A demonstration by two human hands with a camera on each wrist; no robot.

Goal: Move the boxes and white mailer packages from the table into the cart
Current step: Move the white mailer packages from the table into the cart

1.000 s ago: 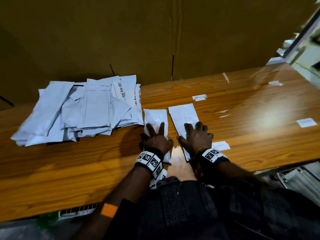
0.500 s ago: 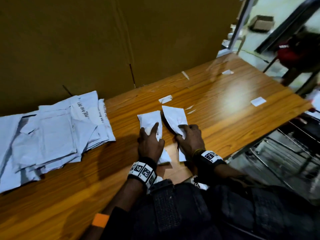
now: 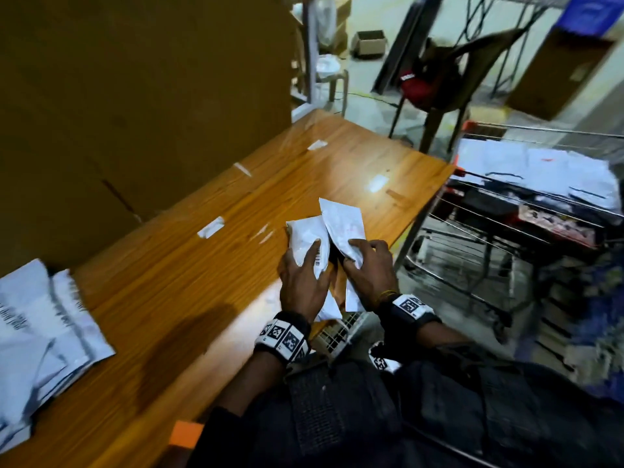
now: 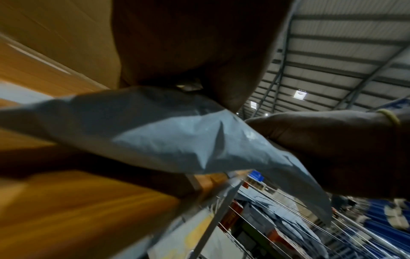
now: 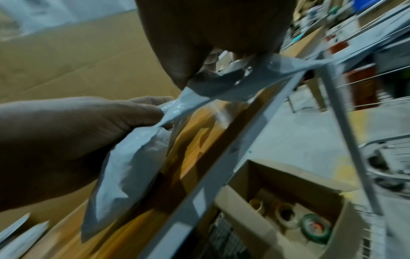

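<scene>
Each hand holds one white mailer above the wooden table's (image 3: 189, 298) near right corner. My left hand (image 3: 304, 282) grips a mailer with a barcode (image 3: 309, 239), seen from below in the left wrist view as a mailer (image 4: 168, 133). My right hand (image 3: 369, 268) pinches a second mailer (image 3: 344, 226), which shows crumpled in the right wrist view as a mailer (image 5: 224, 84). A pile of white mailers (image 3: 40, 336) lies at the table's left end. The wire cart (image 3: 526, 211) stands right of the table with several mailers inside.
A tall cardboard sheet (image 3: 135, 96) stands behind the table. Small paper labels (image 3: 211, 228) are stuck on the tabletop. A chair with a red item (image 3: 435, 82) stands beyond the table's far corner. Under the table sits an open carton with tape rolls (image 5: 295, 220).
Both hands have lifted the two mailers off the table and carried them right, toward the table's corner. The view has swung right, so the cart is now visible.
</scene>
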